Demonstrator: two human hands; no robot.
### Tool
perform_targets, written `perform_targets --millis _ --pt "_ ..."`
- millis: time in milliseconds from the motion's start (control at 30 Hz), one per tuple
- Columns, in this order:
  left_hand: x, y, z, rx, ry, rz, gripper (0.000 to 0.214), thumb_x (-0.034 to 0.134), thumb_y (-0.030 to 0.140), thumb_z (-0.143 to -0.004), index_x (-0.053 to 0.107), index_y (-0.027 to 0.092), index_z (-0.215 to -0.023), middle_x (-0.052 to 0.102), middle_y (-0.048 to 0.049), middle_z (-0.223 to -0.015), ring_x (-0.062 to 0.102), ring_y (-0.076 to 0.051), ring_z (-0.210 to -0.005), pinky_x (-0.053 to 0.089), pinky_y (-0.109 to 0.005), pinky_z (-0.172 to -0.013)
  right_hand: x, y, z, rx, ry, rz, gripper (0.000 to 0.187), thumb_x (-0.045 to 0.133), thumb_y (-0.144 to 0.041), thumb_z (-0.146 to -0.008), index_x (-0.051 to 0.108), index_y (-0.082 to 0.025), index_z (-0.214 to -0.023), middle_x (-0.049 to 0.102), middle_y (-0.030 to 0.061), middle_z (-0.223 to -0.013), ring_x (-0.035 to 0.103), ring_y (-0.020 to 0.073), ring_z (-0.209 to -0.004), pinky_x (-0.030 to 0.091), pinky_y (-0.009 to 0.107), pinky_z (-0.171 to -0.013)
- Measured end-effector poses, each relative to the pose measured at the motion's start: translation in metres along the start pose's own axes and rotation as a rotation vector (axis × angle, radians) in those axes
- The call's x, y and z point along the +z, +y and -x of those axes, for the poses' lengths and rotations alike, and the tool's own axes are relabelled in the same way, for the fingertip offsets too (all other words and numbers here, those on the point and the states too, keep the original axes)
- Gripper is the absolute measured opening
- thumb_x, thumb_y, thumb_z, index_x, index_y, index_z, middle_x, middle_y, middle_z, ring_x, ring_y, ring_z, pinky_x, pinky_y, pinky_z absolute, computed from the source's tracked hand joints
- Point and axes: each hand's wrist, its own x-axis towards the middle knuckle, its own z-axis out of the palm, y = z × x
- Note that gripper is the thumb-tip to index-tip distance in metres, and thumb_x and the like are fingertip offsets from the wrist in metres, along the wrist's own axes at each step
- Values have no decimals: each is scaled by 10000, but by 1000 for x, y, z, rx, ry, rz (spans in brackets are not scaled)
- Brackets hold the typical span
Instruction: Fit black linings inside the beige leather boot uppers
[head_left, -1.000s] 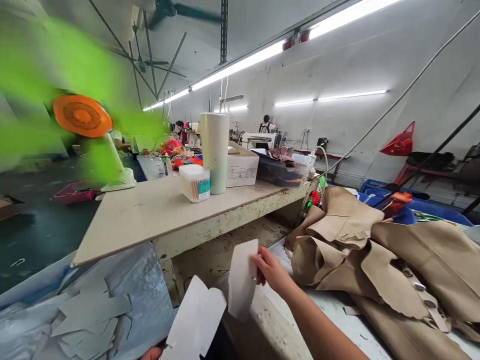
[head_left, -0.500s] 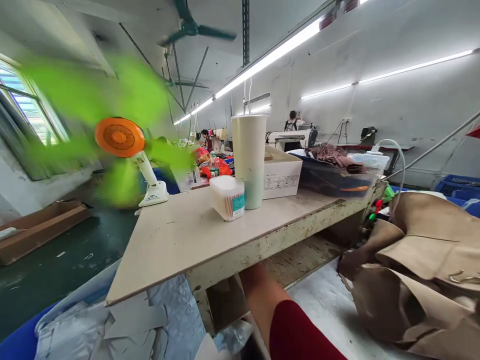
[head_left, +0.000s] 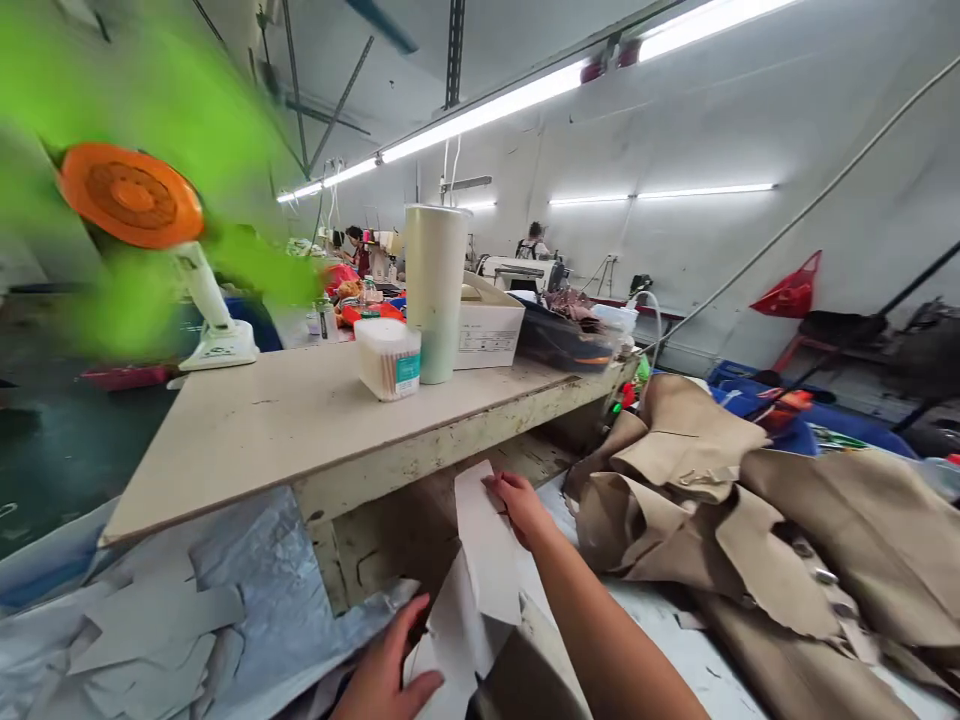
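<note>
Below the table edge, my right hand (head_left: 517,505) is closed on the upper edge of a white cardboard flap (head_left: 484,545). The flap looks like part of an open white box with a dark inside, cut off at the bottom of the view. My left hand (head_left: 390,670) is at the lower middle, thumb and index finger apart, beside the box's left edge. Whether those fingers touch the card I cannot tell. Brown leather-like pieces (head_left: 675,500) lie in a heap right of my right forearm.
On the table (head_left: 262,410) stand a tub of cotton swabs (head_left: 388,360), a tall pale tumbler (head_left: 436,300), a white carton (head_left: 487,335) and a dark bin (head_left: 562,340). A spinning green fan (head_left: 135,195) is at the left. White scraps (head_left: 150,630) lie lower left. People work farther back.
My right hand has come out from under the table with the white cardboard flap in its fingers. My left hand has come into view. The camera has turned right.
</note>
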Motion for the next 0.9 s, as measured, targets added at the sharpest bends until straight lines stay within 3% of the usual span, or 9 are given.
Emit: perform_targets --millis 67,100,200,267,400,533,667,900 --pt "19 24 -18 100 64 -73 506 603 355 -623 562 214 -1107 540 -120 -1288 472 -311 -1199 362 -466 -1001 -12 1 24 -6 69 -26 308 671 -446 -626 503 -188 -611 447 -71 -486 398 93 -428 264 209 -386" --pt "26 36 -24 97 60 -12 472 590 368 -644 560 206 -1086 580 -129 -1227 532 -296 -1126 417 -450 -941 -15 3 36 -18 104 -44 321 666 -470 -599 494 -200 -618 445 -72 -493 386 96 -432 253 211 -389" --pt "41 61 -33 7 -24 257 396 551 412 -670 510 174 -984 677 -72 -789 637 -210 -674 503 -338 -628 -13 9 69 -52 159 -110 360 582 -560 -628 506 -213 -681 515 -38 -572 445 126 -504 315 227 -442" --pt "45 66 -32 -1 -19 316 356 544 434 -669 486 179 -911 635 -21 -652 604 -179 -578 478 -293 -559 -6 14 89 -15 114 -174 402 526 -601 -659 533 -201 -701 561 -1 -603 497 156 -548 356 246 -481" --pt "36 67 -20 24 99 239 241 587 396 -663 561 181 -771 633 -33 -691 601 -186 -645 465 -283 -586 6 24 122 112 -33 -297 363 700 -455 -539 604 -160 -727 610 18 -632 528 161 -565 386 252 -535" --pt "20 75 -9 127 192 -87 193 519 348 -726 637 204 -777 667 -40 -759 617 -198 -687 472 -292 -634 18 28 138 103 -41 -312 418 731 -451 -537 627 -160 -819 635 17 -688 526 153 -582 399 246 -530" --pt "9 87 -4 51 101 -212 294 440 334 -725 666 181 -835 718 -78 -839 657 -225 -773 487 -312 -721 27 33 145 44 9 -262 454 727 -493 -553 626 -161 -844 656 33 -735 556 179 -631 441 271 -559" --pt "1 94 -5 5 17 -230 324 429 306 -676 709 160 -749 730 -75 -772 657 -226 -718 474 -294 -658 29 40 149 -5 5 -271 444 720 -507 -581 621 -169 -852 681 52 -805 604 238 -774 486 338 -715"
